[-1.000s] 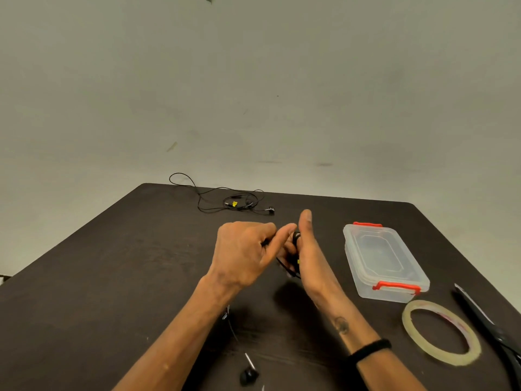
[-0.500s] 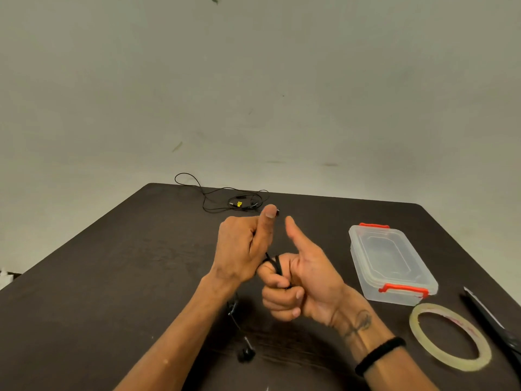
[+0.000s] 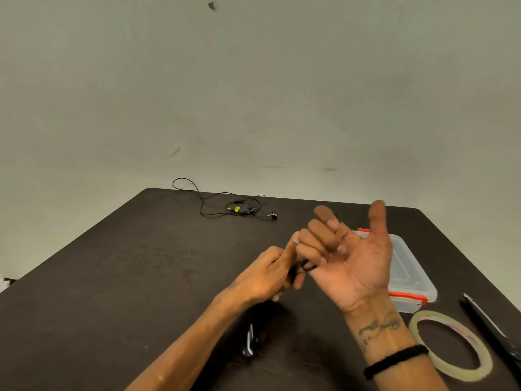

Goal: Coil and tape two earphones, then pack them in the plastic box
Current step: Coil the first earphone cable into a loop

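Note:
My left hand (image 3: pixel 270 273) pinches the black cable of one earphone (image 3: pixel 306 266), which is looped around the lower fingers of my right hand (image 3: pixel 349 258). That right hand is turned palm up with its thumb raised. The earphone's loose end with an earbud (image 3: pixel 249 344) hangs below my left wrist, near the table. A second black earphone (image 3: pixel 236 208) with a yellow tag lies uncoiled at the far edge of the table. The clear plastic box (image 3: pixel 408 272) with red clips sits closed just behind my right hand.
A ring of clear tape (image 3: pixel 451 344) lies flat at the near right. Black scissors (image 3: pixel 492 331) lie beside it at the right edge. The dark table (image 3: pixel 141 277) stands against a plain wall.
My right hand has turned palm up and moved right and up, its fingers spread wider. My left hand has dropped and followed with the cable. The dangling earbud end has swung.

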`<state>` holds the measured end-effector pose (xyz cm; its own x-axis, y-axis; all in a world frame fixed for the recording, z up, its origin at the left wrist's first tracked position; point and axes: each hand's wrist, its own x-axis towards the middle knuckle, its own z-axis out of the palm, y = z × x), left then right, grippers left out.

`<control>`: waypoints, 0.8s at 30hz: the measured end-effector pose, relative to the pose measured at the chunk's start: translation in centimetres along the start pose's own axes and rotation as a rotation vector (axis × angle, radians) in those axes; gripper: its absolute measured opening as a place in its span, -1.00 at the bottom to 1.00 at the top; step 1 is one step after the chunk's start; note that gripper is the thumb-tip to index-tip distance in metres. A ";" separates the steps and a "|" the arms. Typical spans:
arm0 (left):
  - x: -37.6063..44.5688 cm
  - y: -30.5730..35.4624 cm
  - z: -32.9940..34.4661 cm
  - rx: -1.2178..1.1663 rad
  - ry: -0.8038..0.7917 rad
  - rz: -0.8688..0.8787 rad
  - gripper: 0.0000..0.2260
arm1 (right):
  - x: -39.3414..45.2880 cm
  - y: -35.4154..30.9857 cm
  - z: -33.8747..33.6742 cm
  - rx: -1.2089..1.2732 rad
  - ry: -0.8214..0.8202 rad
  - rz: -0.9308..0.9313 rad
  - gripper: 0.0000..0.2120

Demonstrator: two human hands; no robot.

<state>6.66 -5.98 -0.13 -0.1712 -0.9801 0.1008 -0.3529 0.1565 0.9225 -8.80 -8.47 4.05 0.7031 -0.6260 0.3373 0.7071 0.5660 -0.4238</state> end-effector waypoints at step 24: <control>-1.2 1.5 -3.2 1.058 0.704 0.790 -0.58 | 1.1 1.8 -2.7 -0.643 0.357 -0.099 -0.05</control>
<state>9.24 -4.94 2.34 -0.2728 -0.4111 0.8698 -0.9211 0.3727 -0.1127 -6.95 -9.66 1.39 0.4939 -0.8560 0.1526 0.5061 0.1403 -0.8510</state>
